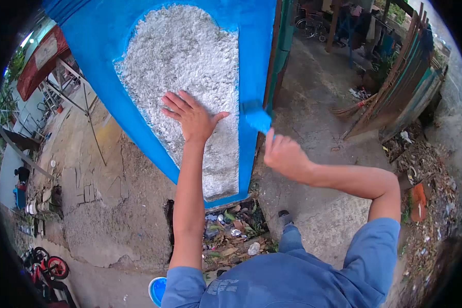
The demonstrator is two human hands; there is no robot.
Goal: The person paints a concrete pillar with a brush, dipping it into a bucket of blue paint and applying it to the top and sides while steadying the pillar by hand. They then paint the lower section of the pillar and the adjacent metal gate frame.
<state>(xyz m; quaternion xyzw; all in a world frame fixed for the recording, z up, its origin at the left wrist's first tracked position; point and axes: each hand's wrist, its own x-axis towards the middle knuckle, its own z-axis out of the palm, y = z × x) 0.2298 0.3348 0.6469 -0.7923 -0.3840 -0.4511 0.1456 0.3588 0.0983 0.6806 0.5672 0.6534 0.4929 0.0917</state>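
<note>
My left hand [192, 117] lies with its fingers spread against the rough white patch [174, 56] of the wall. The fingers of my right hand [287, 156] are closed round the handle of a paintbrush [256, 117], to the right of the patch. The bristles look dark and the lower part of the brush is bright blue. They are at the smooth blue border [254, 61] that frames the patch, close to its right edge. A round container of blue paint [158, 288] shows at the bottom, beside my left sleeve.
Leaves and litter [236, 233] fill a gap at the wall's foot. A twig broom [351, 107] leans near a metal and wood fence [403, 82] on the right. A red bicycle [54, 267] is at the lower left, and a thin metal frame [82, 92] at the upper left.
</note>
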